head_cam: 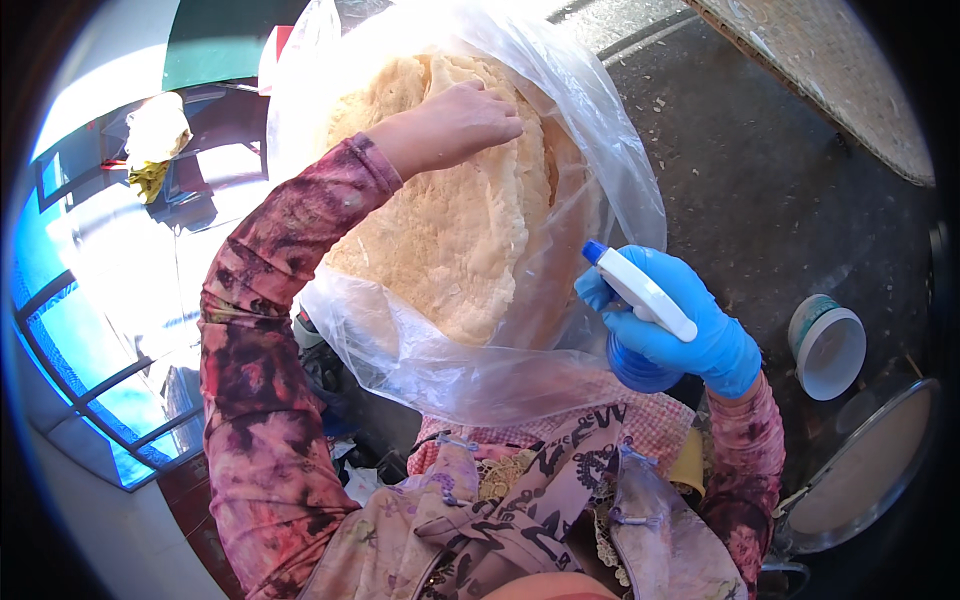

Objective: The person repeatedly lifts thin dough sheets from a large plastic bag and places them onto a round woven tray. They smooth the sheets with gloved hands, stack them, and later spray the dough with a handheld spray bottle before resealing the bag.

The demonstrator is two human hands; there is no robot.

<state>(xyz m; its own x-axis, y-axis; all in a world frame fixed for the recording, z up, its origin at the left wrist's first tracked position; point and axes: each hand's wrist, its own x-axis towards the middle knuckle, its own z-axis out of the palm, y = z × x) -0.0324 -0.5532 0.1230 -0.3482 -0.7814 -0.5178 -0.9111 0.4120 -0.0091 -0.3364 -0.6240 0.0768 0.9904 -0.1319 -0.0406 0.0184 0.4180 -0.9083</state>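
Large, pale flatbreads [442, 247], stacked by the look of them, lie in a big clear plastic bag [450, 390] whose mouth is spread wide. My bare left hand [469, 124] is over the upper part of the top piece, palm down with bent fingers; whether it grips the edge cannot be told. My right hand [675, 315], in a blue glove, is wrapped around a spray bottle [645, 292] with a white head, blue nozzle and blue body. The bottle is beside the bag's right edge, its nozzle towards the bread.
A white tub [831, 352] lies tipped on the dark floor at the right. Below it is a round, metal-rimmed object [862, 465]. A woven mat or tray [832, 75] stands at the upper right. Bundled cloth [157, 131] and a metal-framed window or door [90, 375] are at the left.
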